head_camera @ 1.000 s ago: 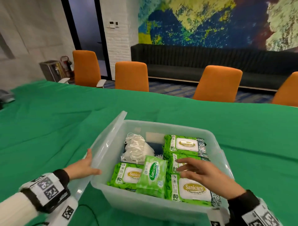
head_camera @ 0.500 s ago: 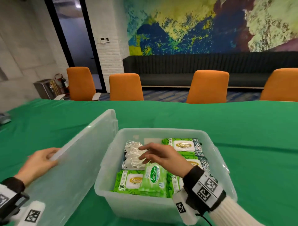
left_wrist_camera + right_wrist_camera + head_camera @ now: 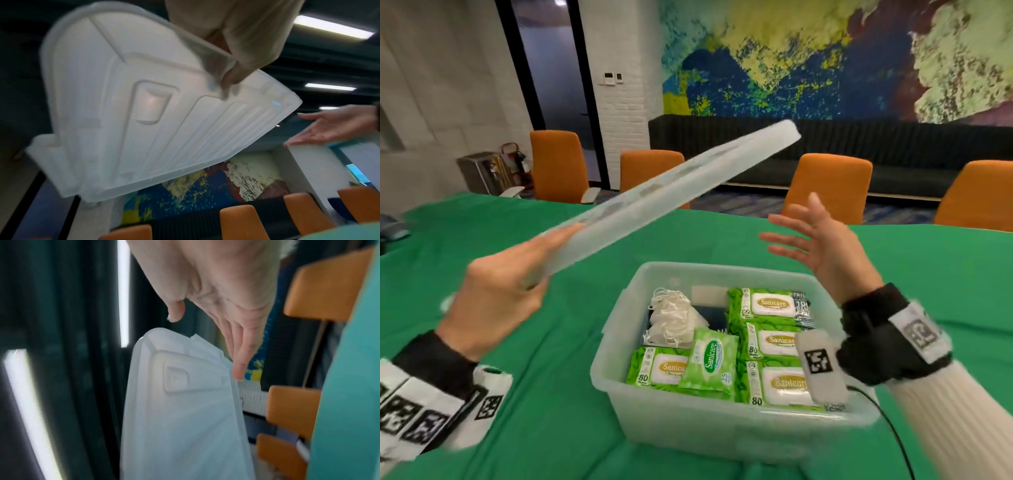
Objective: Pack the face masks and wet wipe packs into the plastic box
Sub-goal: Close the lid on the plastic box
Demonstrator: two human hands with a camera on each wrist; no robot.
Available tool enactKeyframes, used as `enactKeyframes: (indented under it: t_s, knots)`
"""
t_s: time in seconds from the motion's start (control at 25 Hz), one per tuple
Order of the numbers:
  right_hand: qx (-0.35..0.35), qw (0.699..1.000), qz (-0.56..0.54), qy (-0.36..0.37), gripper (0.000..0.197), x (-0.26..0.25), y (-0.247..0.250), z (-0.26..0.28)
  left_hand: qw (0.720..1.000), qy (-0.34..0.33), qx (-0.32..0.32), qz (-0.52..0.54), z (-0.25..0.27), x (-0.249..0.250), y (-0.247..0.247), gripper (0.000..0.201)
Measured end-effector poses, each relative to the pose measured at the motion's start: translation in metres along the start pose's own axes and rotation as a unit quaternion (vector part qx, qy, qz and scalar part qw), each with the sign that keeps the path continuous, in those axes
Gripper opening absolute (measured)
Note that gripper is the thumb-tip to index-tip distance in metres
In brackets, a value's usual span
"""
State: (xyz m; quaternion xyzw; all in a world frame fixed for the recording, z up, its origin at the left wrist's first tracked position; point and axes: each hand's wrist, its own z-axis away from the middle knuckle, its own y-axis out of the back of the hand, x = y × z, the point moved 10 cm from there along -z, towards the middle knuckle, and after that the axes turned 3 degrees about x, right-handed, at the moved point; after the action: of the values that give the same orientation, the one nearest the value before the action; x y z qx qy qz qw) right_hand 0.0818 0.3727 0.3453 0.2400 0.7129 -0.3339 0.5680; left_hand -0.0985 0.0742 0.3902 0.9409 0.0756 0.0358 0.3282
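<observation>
A clear plastic box (image 3: 688, 425) stands on the green tablecloth. Inside lie several green wet wipe packs (image 3: 779, 303), a small light-green pack (image 3: 710, 363) on top, and a bundle of white face masks (image 3: 673, 317). My left hand (image 3: 500, 291) grips the near edge of the translucent lid (image 3: 654, 192) and holds it tilted in the air, up and left of the box. In the left wrist view its fingers (image 3: 238, 71) curl over the lid (image 3: 144, 113). My right hand (image 3: 822, 240) hovers above the box's far right side, fingers spread, palm toward the lid (image 3: 185, 402), not touching it.
Green cloth (image 3: 517, 394) covers the whole table. Several orange chairs (image 3: 825, 185) line the far edge, with a dark sofa (image 3: 859, 147) and a painted wall behind. A black cable (image 3: 893, 435) trails from my right wrist past the box's right corner.
My left hand has lifted the lid from beside the box up into the air. My right hand has left the inside of the box and risen, open, toward the lid.
</observation>
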Motion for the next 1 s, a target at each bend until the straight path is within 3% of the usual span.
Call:
enactKeyframes:
  t_s: [0.08,0.24,0.32,0.4,0.44,0.48,0.52,0.56,0.6,0.64,0.72,0.8,0.88,0.96,1.0]
  knots:
    - [0.013,0.990,-0.120,-0.071,0.071,-0.024,0.034,-0.010,0.994,-0.102,0.031,-0.011,-0.008,0.030,0.000,0.052]
    - [0.000,0.988,-0.119,-0.097,0.049,-0.058,0.066,0.000,0.975,-0.213,0.052,-0.024,-0.027,0.070,-0.019,0.046]
    - [0.022,0.988,-0.121,-0.098,0.039,-0.055,0.081,0.011,0.967,-0.251,0.025,-0.037,-0.031,0.079,-0.036,0.052]
    - [0.052,0.988,-0.121,-0.086,0.032,-0.044,0.095,0.021,0.964,-0.258,-0.049,-0.038,-0.029,0.063,-0.050,0.051]
    - [0.064,0.987,-0.120,-0.081,0.031,-0.035,0.103,0.027,0.977,-0.198,-0.080,-0.001,-0.030,0.043,-0.051,0.060]
    - [0.075,0.986,-0.122,-0.081,0.033,-0.023,0.113,0.032,0.991,-0.081,-0.085,0.064,-0.030,0.007,-0.051,0.069]
    - [0.085,0.984,-0.129,-0.088,0.037,-0.010,0.121,0.038,0.983,0.086,-0.073,0.141,-0.025,-0.032,-0.050,0.078]
    - [0.093,0.981,-0.138,-0.096,0.042,0.003,0.127,0.043,0.939,0.263,-0.057,0.212,-0.010,-0.069,-0.058,0.093]
    - [0.091,0.979,-0.146,-0.107,0.045,0.015,0.129,0.049,0.867,0.404,-0.078,0.282,0.014,-0.086,-0.076,0.110]
    - [0.093,0.978,-0.148,-0.113,0.044,0.025,0.132,0.053,0.792,0.480,-0.120,0.357,0.033,-0.086,-0.097,0.107]
    - [0.081,0.981,-0.140,-0.110,0.038,0.037,0.129,0.060,0.668,0.536,-0.130,0.500,0.050,-0.070,-0.120,0.055]
    - [0.100,0.988,-0.091,-0.073,0.031,0.043,0.134,0.060,0.607,0.570,-0.116,0.542,0.058,-0.068,-0.125,0.064]
    - [0.161,0.986,0.016,-0.046,0.036,0.055,0.152,0.061,0.620,0.588,-0.109,0.508,0.068,-0.075,-0.131,0.048]
    - [0.209,0.973,0.076,-0.060,0.050,0.079,0.171,0.063,0.661,0.601,-0.123,0.432,0.086,-0.078,-0.146,0.024]
    - [0.216,0.969,0.099,-0.070,0.053,0.093,0.177,0.065,0.666,0.604,-0.143,0.414,0.097,-0.074,-0.158,0.019]
